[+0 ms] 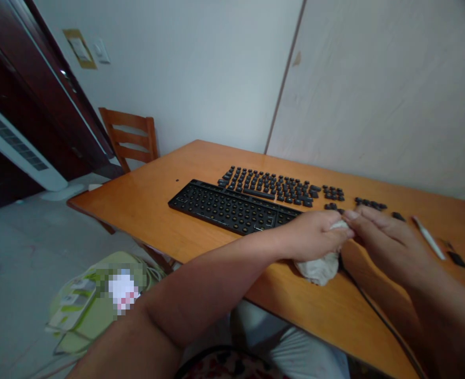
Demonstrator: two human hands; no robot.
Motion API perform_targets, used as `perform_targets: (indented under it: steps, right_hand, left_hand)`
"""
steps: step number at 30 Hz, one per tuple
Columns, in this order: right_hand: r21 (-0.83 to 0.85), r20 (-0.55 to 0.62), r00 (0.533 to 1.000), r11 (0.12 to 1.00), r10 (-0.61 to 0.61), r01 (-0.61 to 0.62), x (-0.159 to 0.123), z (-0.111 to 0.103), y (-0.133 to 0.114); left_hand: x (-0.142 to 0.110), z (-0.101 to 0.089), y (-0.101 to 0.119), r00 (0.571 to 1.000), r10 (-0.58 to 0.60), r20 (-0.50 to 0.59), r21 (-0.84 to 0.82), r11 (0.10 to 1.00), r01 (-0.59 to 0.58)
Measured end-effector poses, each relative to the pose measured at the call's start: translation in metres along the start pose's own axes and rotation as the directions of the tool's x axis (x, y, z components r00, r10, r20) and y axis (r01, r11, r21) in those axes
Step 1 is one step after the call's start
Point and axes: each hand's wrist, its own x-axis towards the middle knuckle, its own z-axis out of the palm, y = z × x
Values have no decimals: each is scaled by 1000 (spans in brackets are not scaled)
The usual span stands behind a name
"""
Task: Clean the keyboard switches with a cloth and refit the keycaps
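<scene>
My left hand (315,234) is closed on a crumpled whitish cloth (318,269), which hangs below the palm over the table. My right hand (386,231) meets it at the fingertips, its fingers drawn together against the bunched end of the cloth. Whatever lies between the two sets of fingers is hidden. Just left of my hands lies a black keyboard (224,208) with its keycaps off and its key stems showing; my left hand covers its right end. Behind it, black keycaps (271,184) are laid out in rows, with smaller groups of keycaps (333,193) further right.
Everything rests on a wooden table (157,195). A white pen-like tool (429,239) and a small black object (457,258) lie at the right. A dark cable (378,310) crosses the front edge. A wooden chair (131,137) stands at the far left corner.
</scene>
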Motion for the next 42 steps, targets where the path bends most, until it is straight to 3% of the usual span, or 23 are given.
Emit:
perform_targets:
  steps: [3, 5, 9, 14, 16, 19, 22, 24, 27, 33, 42]
  right_hand:
    - [62, 31, 999, 997, -44, 42, 1, 2, -2]
    - [155, 13, 1000, 988, -11, 9, 1, 6, -4]
    - [395, -2, 995, 915, 96, -88, 3, 14, -7]
    - [514, -22, 988, 849, 156, -123, 11, 13, -2]
    - [448, -71, 979, 883, 191, -140, 16, 10, 6]
    - [182, -158, 968, 969, 197, -168, 24, 9, 22]
    - [-87, -124, 979, 981, 163, -174, 29, 13, 38]
    - [-200, -102, 972, 952, 213, -230, 30, 18, 45]
    - [-257, -66, 962, 927, 265, -273, 31, 25, 49]
    - [-221, 26, 971, 949, 237, -226, 33, 30, 52]
    - [-77, 101, 963, 967, 249, -242, 29, 31, 60]
  left_hand:
    - [-4, -4, 2, 996, -77, 48, -31, 996, 79]
    - [-4, -8, 4, 994, -110, 24, -39, 993, 110]
    - [-2, -17, 12, 994, 12, -107, 36, 999, -8]
    - [5, -33, 22, 996, 17, -90, 175, 985, -1]
    - [8, -48, 24, 992, -15, -125, 242, 969, 45]
    - [9, -82, 29, 992, -78, -103, 393, 913, 113]
    - [9, -115, 33, 988, -152, -22, 683, 719, 126]
    - [10, -125, 33, 978, -210, -9, 779, 611, 139]
    - [15, -119, 26, 971, -240, 19, 804, 580, 128]
    - [31, -85, 3, 969, -169, 181, 752, 659, -26]
    - [53, -88, -10, 945, -251, 211, 604, 793, 76]
